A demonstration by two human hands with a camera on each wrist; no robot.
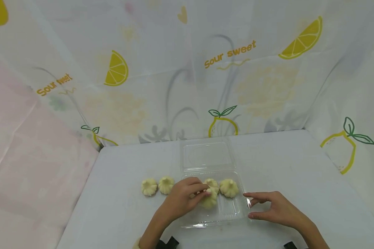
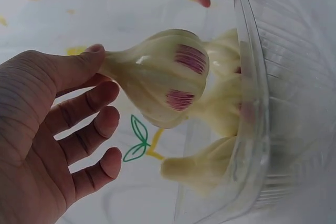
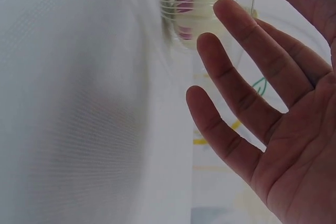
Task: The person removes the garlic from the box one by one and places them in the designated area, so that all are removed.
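My left hand point(image 1: 187, 195) pinches a garlic bulb point(image 2: 163, 77) by its stem, between thumb and fingers, over the clear plastic box point(image 1: 233, 216). The bulb is cream-coloured with purple streaked patches. Inside the box sit more bulbs, one garlic bulb point(image 1: 229, 188) at the back right and another point(image 1: 211, 184) beside it, partly hidden by the held one. In the left wrist view a further garlic bulb point(image 2: 199, 163) shows its stem. At the box's right side is my right hand point(image 1: 277, 209), its thumb and fingers spread and touching the edge, the other fingers extended point(image 3: 226, 114).
Two garlic bulbs, one outer bulb point(image 1: 149, 187) and one nearer bulb point(image 1: 166, 185), rest on the white table point(image 1: 118, 214) left of the box. The box's lid point(image 1: 208, 155) lies folded back behind it. A lemon-printed cloth point(image 1: 162, 97) hangs behind the table.
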